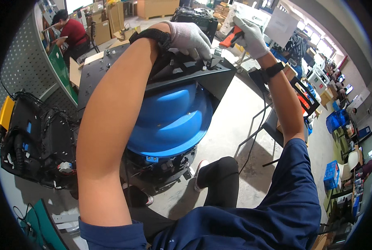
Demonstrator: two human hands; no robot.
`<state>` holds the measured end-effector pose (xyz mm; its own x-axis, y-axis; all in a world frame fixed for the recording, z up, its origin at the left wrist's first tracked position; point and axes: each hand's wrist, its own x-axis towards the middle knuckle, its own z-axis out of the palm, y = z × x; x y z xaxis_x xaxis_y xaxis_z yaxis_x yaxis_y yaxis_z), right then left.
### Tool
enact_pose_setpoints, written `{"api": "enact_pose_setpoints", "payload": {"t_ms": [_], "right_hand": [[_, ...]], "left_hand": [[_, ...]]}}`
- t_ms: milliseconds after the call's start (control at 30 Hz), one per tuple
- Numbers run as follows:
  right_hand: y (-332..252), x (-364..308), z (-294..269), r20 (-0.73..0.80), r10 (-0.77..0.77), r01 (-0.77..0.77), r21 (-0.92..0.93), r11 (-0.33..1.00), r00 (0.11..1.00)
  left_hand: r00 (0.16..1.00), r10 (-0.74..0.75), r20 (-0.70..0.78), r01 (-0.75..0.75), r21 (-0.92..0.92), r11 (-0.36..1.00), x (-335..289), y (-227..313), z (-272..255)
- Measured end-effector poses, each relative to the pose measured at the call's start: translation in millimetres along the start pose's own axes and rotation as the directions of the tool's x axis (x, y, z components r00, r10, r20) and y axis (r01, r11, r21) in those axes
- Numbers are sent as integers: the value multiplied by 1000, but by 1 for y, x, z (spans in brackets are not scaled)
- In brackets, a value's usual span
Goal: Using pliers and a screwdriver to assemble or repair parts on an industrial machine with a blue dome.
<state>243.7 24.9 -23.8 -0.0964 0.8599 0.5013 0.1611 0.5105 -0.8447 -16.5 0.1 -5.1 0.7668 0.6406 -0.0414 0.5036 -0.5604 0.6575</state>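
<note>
My left hand [191, 38], in a pale work glove, reaches over a black metal panel [111, 68]. Its fingers are bent down toward the panel and slightly apart, and nothing shows in them. Off to the right, my raised right hand [252, 38], also gloved, grips an orange-and-black hand tool [230, 37] whose exact kind I cannot make out. The tool is clear of the panel. Small connectors and studs stick up from the panel's top. Below it sits a large round blue housing [173, 121] on a black base [165, 171].
An opened black case with cables [40, 141] stands at the left beside a perforated metal sheet [17, 66]. A black-framed chair [273, 129] is to the right. A seated person in red [74, 35] works at the far left. Cardboard boxes [159, 9] stand behind; a blue crate [331, 175] lies far right.
</note>
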Motion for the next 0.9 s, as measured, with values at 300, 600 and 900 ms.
{"api": "enact_pose_setpoints", "payload": {"t_ms": [300, 600, 900], "right_hand": [[-22, 16, -9, -58, -60, 49, -180, 982, 996], [-67, -130, -26, -178, -15, -12, -154, 988, 984], [-57, -179, 3, -399, 37, -64, -54, 997, 916]], "left_hand": [[984, 76, -162, -89, -77, 993, -2, -2, -11], [948, 272, -167, -261, 83, 962, 18, 2, 5], [981, 191, 43, -192, 44, 980, 11, 10, 13]]}}
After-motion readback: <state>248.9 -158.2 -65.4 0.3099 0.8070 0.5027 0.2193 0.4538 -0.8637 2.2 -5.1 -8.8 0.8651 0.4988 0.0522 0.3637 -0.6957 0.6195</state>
